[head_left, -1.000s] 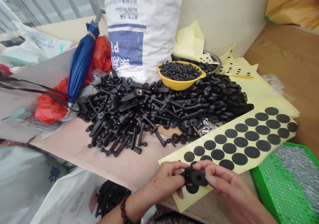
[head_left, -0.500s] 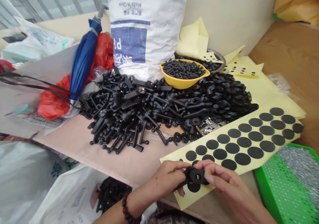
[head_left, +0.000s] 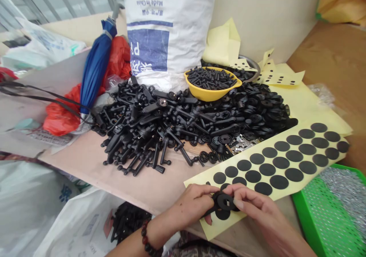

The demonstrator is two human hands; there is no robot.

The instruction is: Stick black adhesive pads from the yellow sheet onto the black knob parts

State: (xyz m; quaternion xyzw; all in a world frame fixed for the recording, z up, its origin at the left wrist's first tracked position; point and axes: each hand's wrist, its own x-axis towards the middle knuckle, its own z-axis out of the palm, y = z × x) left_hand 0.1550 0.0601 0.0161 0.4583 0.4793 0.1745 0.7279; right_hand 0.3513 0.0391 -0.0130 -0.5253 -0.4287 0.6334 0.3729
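My left hand [head_left: 194, 203], a beaded bracelet at its wrist, is closed on a black plastic part [head_left: 211, 205] with a round end. On that end lies a flat black disc [head_left: 224, 202] with a small slot showing a metallic glint. My right hand [head_left: 251, 201] pinches the disc's right edge between thumb and fingers. Both hands are over the near left end of a yellow sheet [head_left: 276, 159] bearing rows of round black stickers [head_left: 278, 182]. Beyond the hands lies a large heap of black crank-like parts [head_left: 148, 123].
A yellow bowl [head_left: 211, 94] of black screw-like pieces stands behind the heap, before a white sack [head_left: 171, 28]. A green basket [head_left: 311, 226] of small metal pieces is at right. A blue umbrella [head_left: 97, 66] and red bags [head_left: 61, 116] lie left.
The disc has shifted very slightly left in my fingers. Both hands keep nearly the same pose and hold; the camera view has moved a little.
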